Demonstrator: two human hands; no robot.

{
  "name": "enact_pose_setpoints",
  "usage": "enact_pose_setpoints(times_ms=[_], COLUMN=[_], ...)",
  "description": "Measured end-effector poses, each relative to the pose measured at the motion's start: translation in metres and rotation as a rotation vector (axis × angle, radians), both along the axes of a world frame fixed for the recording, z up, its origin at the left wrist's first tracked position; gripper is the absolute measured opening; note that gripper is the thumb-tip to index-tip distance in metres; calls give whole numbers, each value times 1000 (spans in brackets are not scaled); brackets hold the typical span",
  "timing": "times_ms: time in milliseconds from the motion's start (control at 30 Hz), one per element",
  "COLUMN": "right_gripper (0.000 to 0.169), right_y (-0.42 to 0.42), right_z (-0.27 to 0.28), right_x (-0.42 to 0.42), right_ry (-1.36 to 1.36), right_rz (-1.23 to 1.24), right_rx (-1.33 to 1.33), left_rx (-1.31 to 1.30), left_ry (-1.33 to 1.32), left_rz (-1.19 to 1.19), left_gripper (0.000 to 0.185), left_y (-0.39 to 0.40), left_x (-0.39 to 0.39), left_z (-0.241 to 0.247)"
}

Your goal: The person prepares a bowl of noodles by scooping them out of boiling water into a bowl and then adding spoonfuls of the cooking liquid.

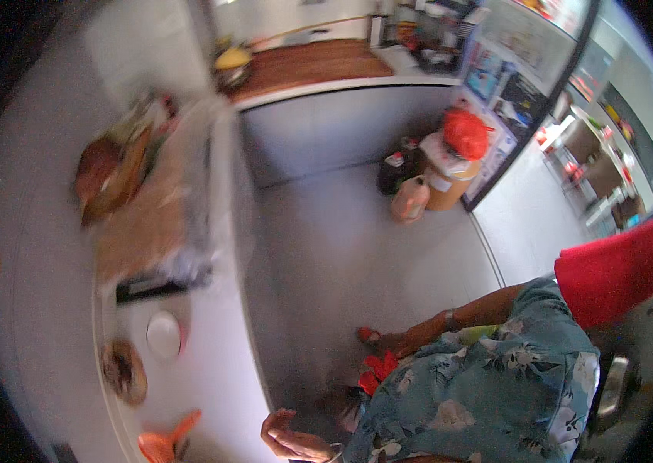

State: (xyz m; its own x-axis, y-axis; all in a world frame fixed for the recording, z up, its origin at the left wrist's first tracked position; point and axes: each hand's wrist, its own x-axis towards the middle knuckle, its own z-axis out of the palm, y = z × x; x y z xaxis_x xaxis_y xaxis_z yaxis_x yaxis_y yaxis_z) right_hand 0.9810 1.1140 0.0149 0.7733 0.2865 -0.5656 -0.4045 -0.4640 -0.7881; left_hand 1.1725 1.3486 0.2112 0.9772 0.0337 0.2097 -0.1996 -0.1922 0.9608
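My left hand [292, 438] is at the bottom edge beside the white counter [219, 370], its fingers loosely bent and nothing seen in them. A thin bracelet circles that wrist. My right arm reaches forward over the grey floor, with a band at the wrist. The right hand [404, 342] is blurred, and its fingers and anything in them cannot be made out. Close to it are red items [378, 371], possibly footwear. On the counter near my left hand lies an orange plastic utensil [167, 437]. Beyond it are a white round container [163, 334] and a brown round dish [124, 371].
Farther along the counter lie a black flat object [150, 288] and brown items [103, 168]. A carton [448, 188] topped by a red bag [465, 134], a pinkish jug [410, 199] and dark bottles [393, 171] stand by the glass door. Red cloth [616, 269] hangs at right.
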Motion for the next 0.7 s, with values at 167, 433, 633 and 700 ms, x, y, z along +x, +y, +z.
enact_pose_setpoints(times_ms=[167, 433, 633, 700], right_gripper=[49, 52, 42, 39], right_y=[-57, -85, -125, -142], right_z=[15, 1, 80, 63], right_x=[-101, -140, -107, -95], right_ry=[-2, -72, 190, 201], right_rz=[-346, -697, -951, -986], right_rx=[-53, -17, -4, -47], left_rx=[-26, -136, -69, -42], left_ry=[-22, 149, 202, 216], left_rz=[-408, -775, -957, -1007], left_gripper=[48, 35, 27, 24], left_y=[-110, -241, -340, -379], left_x=[-16, 13, 67, 87], left_z=[14, -11, -26, -28])
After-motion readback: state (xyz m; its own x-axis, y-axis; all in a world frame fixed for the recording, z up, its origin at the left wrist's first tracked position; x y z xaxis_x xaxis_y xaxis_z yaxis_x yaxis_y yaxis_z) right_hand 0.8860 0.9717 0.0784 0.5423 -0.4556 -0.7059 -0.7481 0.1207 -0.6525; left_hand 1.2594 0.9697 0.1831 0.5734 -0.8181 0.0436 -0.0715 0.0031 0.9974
